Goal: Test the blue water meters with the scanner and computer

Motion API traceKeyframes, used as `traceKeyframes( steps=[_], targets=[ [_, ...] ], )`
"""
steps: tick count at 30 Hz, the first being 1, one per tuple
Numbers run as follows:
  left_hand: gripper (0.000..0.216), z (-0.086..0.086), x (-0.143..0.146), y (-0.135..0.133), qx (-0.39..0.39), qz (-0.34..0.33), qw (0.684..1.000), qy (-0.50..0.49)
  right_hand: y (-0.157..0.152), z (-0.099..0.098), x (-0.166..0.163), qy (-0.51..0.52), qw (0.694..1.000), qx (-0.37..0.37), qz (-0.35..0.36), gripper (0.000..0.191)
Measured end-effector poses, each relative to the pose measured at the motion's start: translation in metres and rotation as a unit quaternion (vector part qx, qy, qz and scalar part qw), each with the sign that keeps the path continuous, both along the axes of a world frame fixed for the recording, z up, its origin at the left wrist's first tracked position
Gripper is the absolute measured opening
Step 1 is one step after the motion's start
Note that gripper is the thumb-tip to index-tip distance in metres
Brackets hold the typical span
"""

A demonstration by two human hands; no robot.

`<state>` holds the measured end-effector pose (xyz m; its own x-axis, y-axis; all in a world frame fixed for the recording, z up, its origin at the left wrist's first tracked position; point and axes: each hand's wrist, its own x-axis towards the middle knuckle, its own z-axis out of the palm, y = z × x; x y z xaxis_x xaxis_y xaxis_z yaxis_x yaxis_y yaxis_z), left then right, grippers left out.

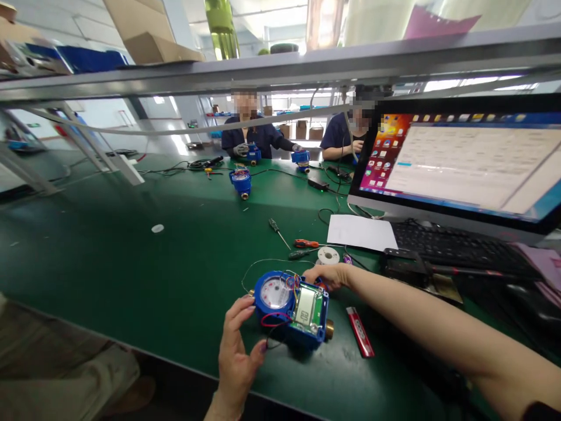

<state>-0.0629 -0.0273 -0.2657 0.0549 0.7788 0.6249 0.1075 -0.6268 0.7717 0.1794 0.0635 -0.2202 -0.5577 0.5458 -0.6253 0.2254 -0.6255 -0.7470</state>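
A blue water meter (291, 308) lies on the green table (131, 257) close to the front edge. It has a round white dial, a green circuit board with a small screen, loose red and black wires and a brass fitting. My left hand (238, 351) grips its near left side with spread fingers. My right hand (328, 275) rests on its far right corner, fingers curled over the top edge.
A red lighter (360, 331) lies just right of the meter. Screwdrivers (279, 232), orange-handled pliers (305, 243), a tape roll (328, 255) and white paper (361, 232) lie behind. A monitor (464, 164) and keyboard (456, 248) stand right. Two people work on blue meters (241, 181) across the table.
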Motion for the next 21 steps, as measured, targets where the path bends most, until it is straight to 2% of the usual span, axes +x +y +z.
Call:
traceKeyframes(
  steps=[3,5,6,8,9,11,14,16,19,21],
  targets=[
    [0.038,-0.003,-0.001,0.002,-0.014,-0.017,0.997,0.074,-0.001,0.017,0.013,-0.003,0.999,0.033,0.030,0.025],
    [0.038,-0.005,-0.003,0.003,-0.013,-0.009,0.994,0.104,-0.009,0.035,0.026,-0.057,0.989,0.133,0.021,0.035],
    [0.038,-0.006,-0.004,0.003,-0.012,-0.008,0.994,0.110,-0.016,0.044,0.033,-0.110,0.971,0.210,0.009,0.037],
    [0.040,-0.006,-0.005,0.001,-0.022,-0.015,0.994,0.108,-0.037,0.057,0.046,-0.243,0.902,0.356,-0.010,0.033],
    [0.042,-0.005,-0.005,-0.002,-0.031,-0.021,0.994,0.102,-0.051,0.061,0.050,-0.303,0.864,0.401,-0.015,0.031],
    [0.044,-0.001,-0.004,-0.007,-0.043,-0.033,0.995,0.079,-0.082,0.062,0.050,-0.370,0.820,0.436,-0.021,0.029],
    [0.043,0.010,0.003,-0.017,-0.002,-0.013,0.999,0.046,-0.125,0.051,0.032,-0.360,0.770,0.523,-0.059,0.033],
    [0.044,0.017,0.009,-0.023,0.063,0.016,0.996,0.056,-0.143,0.038,0.012,-0.342,0.709,0.610,-0.091,0.049],
    [0.045,0.025,0.018,-0.027,0.146,0.046,0.984,0.096,-0.147,0.023,-0.018,-0.344,0.607,0.705,-0.124,0.081],
    [0.044,0.024,0.020,-0.026,0.157,0.055,0.980,0.113,-0.141,0.018,-0.032,-0.345,0.564,0.733,-0.160,0.080]
  ],
)
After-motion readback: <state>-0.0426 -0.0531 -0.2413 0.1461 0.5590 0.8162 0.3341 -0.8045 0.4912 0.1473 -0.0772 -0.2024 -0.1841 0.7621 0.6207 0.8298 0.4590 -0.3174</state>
